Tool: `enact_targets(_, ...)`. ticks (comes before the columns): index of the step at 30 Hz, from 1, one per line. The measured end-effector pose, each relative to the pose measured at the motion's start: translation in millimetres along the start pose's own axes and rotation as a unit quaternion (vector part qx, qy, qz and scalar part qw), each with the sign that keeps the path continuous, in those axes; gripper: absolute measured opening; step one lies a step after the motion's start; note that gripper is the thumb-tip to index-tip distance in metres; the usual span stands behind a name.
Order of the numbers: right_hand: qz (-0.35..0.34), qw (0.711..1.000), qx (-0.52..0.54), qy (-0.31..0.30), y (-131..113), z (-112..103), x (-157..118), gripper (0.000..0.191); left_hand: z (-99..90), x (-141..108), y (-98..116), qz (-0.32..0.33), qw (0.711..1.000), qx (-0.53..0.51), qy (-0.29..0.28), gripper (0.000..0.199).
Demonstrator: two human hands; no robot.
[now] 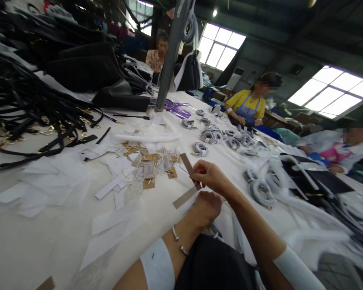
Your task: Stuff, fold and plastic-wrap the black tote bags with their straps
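Observation:
Between the fingers of my right hand point(206, 175) is a narrow grey-brown strip point(186, 164), pinched and slanting up to the left. Just below it, my left hand point(208, 204) is curled, its fingers mostly hidden behind the back of the hand. A second grey-brown strip point(185, 197) extends left from beside my hands; what holds its inner end cannot be made out. My two hands are close together over the front edge of the white table point(157, 219). A bracelet circles my left wrist.
Brown tags with strings point(149, 167) and white paper strips point(111, 179) lie left of my hands. Black straps with gold clasps point(57, 117) are piled at left. Coiled grey cords point(210, 135) spread beyond and right. A metal pole point(169, 60) rises mid-table; several people sit around.

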State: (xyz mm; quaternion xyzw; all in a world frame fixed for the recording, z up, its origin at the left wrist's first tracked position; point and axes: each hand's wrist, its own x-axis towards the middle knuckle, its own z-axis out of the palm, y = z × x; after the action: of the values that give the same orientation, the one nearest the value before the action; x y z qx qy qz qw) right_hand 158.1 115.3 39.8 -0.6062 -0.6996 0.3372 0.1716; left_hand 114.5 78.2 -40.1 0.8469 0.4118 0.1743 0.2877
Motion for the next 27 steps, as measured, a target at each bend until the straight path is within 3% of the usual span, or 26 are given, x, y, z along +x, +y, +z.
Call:
enact_targets(2,0.000,0.989,0.139,0.048,12,-22,-24,0.029,-0.9,-2,-2,0.035,0.999,0.016,-0.015,0.027)
enact_targets(3,-0.004,0.984,0.159,0.075,17,-31,-37,0.038,-1.4,-2,-3,0.044,0.998,0.025,-0.021,0.027)
enact_targets(6,0.007,0.981,0.102,0.167,33,-46,-74,0.044,-2.8,0,-5,0.043,0.997,0.049,-0.030,0.027)
enact_targets(12,0.014,0.957,-0.024,0.289,58,-35,-116,0.038,-7.6,5,-3,0.024,0.996,0.074,-0.038,0.027)
enact_targets(17,0.019,0.957,-0.050,0.286,62,-30,-130,0.016,-11.6,5,1,0.020,0.996,0.080,-0.039,0.027)
enact_targets(20,-0.015,0.958,-0.047,0.283,60,-28,-141,0.016,-14.5,6,0,0.016,0.996,0.082,-0.040,0.026)
enact_targets(27,-0.053,0.949,-0.163,0.263,61,-27,-157,0.014,-21.9,7,3,0.015,0.996,0.078,-0.045,0.029)
